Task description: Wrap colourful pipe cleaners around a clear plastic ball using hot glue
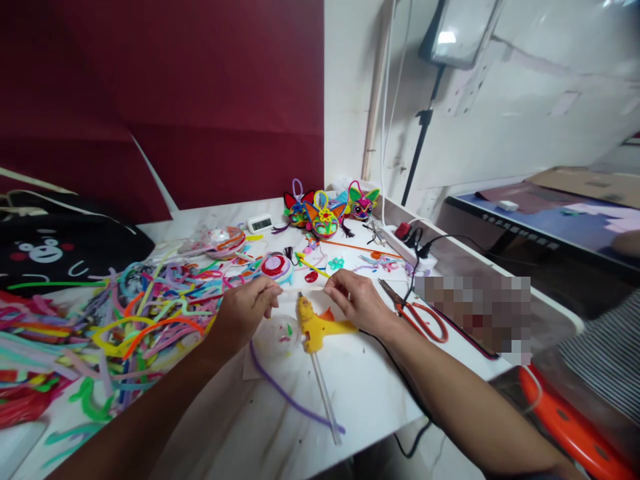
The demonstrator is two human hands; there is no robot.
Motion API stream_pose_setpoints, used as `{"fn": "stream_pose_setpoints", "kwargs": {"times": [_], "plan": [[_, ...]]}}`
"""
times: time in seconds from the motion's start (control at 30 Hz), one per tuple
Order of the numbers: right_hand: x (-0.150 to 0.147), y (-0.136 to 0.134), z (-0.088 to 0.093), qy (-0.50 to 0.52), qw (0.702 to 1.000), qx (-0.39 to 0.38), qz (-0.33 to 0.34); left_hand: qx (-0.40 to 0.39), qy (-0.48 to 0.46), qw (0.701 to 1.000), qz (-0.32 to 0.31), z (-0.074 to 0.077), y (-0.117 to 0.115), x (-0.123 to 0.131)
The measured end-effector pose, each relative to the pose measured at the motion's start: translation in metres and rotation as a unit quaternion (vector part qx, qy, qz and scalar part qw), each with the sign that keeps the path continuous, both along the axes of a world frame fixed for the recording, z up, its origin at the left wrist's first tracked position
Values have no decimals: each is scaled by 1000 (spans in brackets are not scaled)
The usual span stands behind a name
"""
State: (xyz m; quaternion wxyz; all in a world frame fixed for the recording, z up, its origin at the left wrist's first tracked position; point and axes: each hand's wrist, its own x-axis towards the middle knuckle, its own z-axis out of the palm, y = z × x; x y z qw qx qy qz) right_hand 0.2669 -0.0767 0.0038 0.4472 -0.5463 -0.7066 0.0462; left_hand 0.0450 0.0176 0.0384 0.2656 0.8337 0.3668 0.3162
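A thin pale pipe cleaner [303, 291] is stretched level between my two hands, somewhat blurred. My left hand [250, 303] pinches one end, and my right hand [356, 298] grips the other between thumb and fingers. Just below the strand lies a yellow glue gun [314, 328], its nozzle pointing away from me and a clear glue stick [326, 400] poking out of its back. Left of it sits a clear plastic dome [277, 335] with small coloured bits. A purple pipe cleaner [287, 395] curves across the table beneath the dome and glue stick.
Loose coloured pipe cleaners [150, 327] heap up at left. Orange-handled scissors [425, 321] lie right of my right hand, near a power strip [407, 247]. Finished animal-face ornaments [325, 217] and a small digital timer [260, 223] stand at the back. Another person's striped sleeve [607, 353] is at right.
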Motion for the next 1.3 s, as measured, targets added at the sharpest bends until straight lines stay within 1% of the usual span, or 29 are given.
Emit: {"fn": "stream_pose_setpoints", "kwargs": {"times": [0.07,0.13,0.23,0.27,0.33,0.47,0.57,0.63,0.73,0.83,1.07,1.13,1.23,1.3], "plan": [[-1,-1,1,11,1000,-1,11,-41,-29,999,9,-1,-1,0],[-2,-2,2,17,1000,1,20,-106,-82,991,4,-2,-1,1],[-3,-2,2,16,1000,7,22,-218,-164,962,-13,-4,-3,6],[-2,-1,1,16,1000,8,19,-241,-178,954,-14,-4,-3,8],[-2,0,0,18,1000,11,12,-250,-173,953,-9,-3,-5,9],[-2,0,-3,-12,999,36,21,-183,-103,978,3,-1,-8,10],[-5,-1,-5,-38,997,56,37,-133,-72,988,5,-3,-11,9],[-6,-1,-7,-41,996,65,36,-129,-64,990,-3,-6,-14,9],[-6,-2,-7,-54,997,61,5,-158,-71,984,-40,-12,-18,9],[-6,-4,-6,-70,996,46,-10,-160,-66,982,-72,-12,-22,8],[-6,-6,-6,-99,992,68,33,-72,-11,996,-54,4,-32,-2],[-6,-6,-7,-106,991,76,39,-50,0,998,-48,4,-33,-5],[-5,-5,-8,-99,990,88,49,-9,13,999,-51,-1,-33,-9],[-6,-6,-8,-88,990,93,56,64,18,996,-56,-5,-33,-11]]}}
